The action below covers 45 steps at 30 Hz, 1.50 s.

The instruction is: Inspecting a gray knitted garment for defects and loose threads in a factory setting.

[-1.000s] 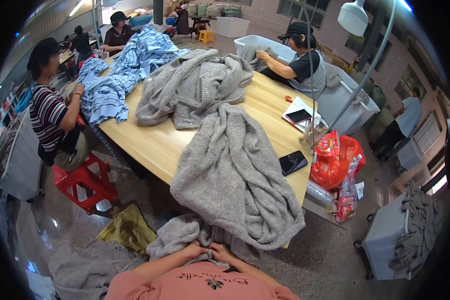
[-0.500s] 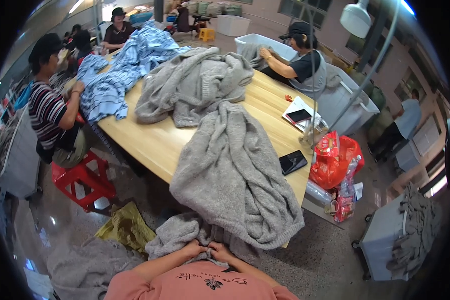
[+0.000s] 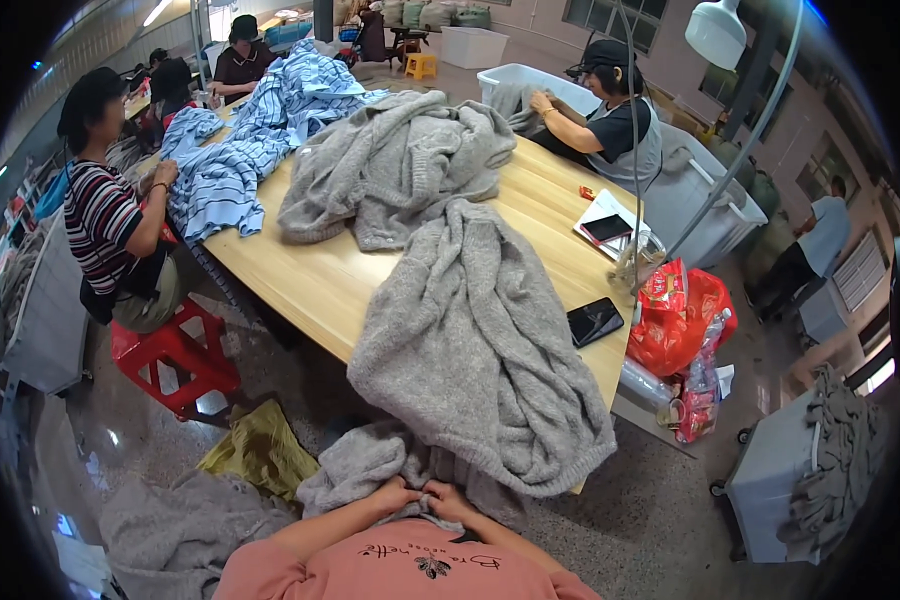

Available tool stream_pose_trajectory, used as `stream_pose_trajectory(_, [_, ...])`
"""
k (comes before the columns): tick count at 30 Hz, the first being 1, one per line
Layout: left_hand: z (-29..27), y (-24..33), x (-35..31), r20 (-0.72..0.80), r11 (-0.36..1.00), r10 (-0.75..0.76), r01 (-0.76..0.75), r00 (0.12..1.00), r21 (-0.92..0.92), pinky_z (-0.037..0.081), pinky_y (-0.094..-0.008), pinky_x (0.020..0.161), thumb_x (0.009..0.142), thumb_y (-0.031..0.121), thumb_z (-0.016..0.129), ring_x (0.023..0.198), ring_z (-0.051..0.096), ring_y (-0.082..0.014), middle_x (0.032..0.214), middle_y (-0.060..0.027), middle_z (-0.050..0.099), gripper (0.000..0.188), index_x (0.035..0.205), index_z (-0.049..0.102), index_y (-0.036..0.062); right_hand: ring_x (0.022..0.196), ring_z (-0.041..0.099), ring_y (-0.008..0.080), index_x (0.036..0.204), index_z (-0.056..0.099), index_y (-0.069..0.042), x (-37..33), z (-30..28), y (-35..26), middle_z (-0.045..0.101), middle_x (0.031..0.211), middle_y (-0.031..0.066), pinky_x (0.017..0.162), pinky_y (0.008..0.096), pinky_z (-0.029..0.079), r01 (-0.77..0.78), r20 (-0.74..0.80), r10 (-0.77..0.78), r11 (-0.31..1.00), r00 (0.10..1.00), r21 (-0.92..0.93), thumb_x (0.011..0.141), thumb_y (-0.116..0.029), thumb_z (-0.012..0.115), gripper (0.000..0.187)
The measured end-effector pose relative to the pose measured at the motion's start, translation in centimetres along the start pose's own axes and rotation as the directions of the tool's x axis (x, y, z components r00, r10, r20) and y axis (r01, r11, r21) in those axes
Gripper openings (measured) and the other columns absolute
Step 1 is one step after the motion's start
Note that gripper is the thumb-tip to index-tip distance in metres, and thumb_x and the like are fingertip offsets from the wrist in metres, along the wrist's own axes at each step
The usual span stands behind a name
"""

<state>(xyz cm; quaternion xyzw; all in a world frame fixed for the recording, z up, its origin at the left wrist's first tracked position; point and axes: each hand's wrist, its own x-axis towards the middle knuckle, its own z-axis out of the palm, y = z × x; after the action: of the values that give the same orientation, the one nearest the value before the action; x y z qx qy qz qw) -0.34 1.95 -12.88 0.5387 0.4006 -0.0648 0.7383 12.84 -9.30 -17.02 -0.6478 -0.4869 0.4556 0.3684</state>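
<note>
In the head view, the left hand (image 3: 395, 495) and the right hand (image 3: 448, 503) sit just beside each other at the lap, each with its fingers curled in and pinching a piece of gray knit (image 3: 355, 468). The exact place of some fingertips is hidden in the folds. The gray knit lies bunched across the lap, below the near edge of the table (image 3: 305, 285); its longer spread runs left to right, and which end is neck or hem I cannot tell. Nor can I tell whether it is joined to the cloth above.

One gray sweater (image 3: 460, 350) lies on the table and hangs over its near edge, its long axis running from a narrow far end toward a wide, ribbed near end that points to the lower right. Behind it is one gray pile (image 3: 390, 170), whose pieces I cannot count, and beyond that, to the left, one heap of blue striped cloth (image 3: 225, 180).

Two phones lie on the right side: one black phone (image 3: 595, 322) beside the sweater, the other (image 3: 606, 228) on white paper (image 3: 587, 217). One red bag (image 3: 678, 325) is beside the table's right edge. On the floor at left are one yellow sack (image 3: 260, 450), one gray heap (image 3: 185, 530) and one red stool (image 3: 175, 365).
</note>
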Motion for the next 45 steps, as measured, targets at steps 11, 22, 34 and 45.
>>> stream_pose_trajectory(11, [-0.1,-2.8,1.5,-0.016,0.991,0.113,-0.113,0.994,-0.076,0.048,-0.0287,0.076,0.078,0.004,0.064,0.087,0.059,-0.0172,0.098,-0.0106,0.063,0.031,0.105,0.059,-0.0096,0.071,0.060,0.0253,0.092,0.057,-0.002,0.1,0.2,0.6,0.060,0.077,0.0163,0.065,0.0351,0.047,0.090,-0.028,-0.089,0.996,0.996,0.002,0.077,-0.010,0.054,0.017])
stream_pose_trajectory(22, [-0.1,-2.6,1.5,-0.051,0.992,0.098,-0.102,0.994,-0.074,0.047,-0.0275,0.075,0.077,0.005,0.065,0.086,0.059,-0.0158,0.096,-0.0099,0.063,0.029,0.102,0.061,-0.0085,0.071,0.059,0.0230,0.092,0.057,-0.002,0.0,0.1,0.2,0.060,0.077,0.0146,0.065,0.0339,0.046,0.075,-0.026,-0.075,0.997,0.997,0.026,0.076,-0.008,0.053,0.017])
stream_pose_trajectory(34, [-0.5,-3.7,2.4,0.022,0.993,0.092,-0.090,0.996,-0.073,0.046,-0.0300,0.082,0.078,0.001,0.063,0.094,0.058,-0.0173,0.105,-0.0109,0.062,0.034,0.111,0.057,-0.0069,0.075,0.057,0.0249,0.090,0.057,-0.002,-0.2,-0.1,-0.6,0.056,0.081,0.0132,0.066,0.0338,0.045,0.151,-0.053,-0.153,0.988,0.987,-0.043,0.074,-0.004,0.053,0.016])
stream_pose_trajectory(45, [-0.7,-4.2,2.9,0.016,0.993,0.070,-0.068,0.997,-0.099,0.047,-0.0279,0.075,0.079,0.003,0.063,0.083,0.059,-0.0150,0.093,-0.0078,0.065,0.022,0.099,0.063,-0.0055,0.078,0.056,0.0318,0.089,0.056,-0.002,0.0,0.0,0.2,0.053,0.084,0.0139,0.067,0.0373,0.044,0.231,-0.100,-0.246,0.963,0.964,-0.138,0.075,-0.005,0.055,0.014])
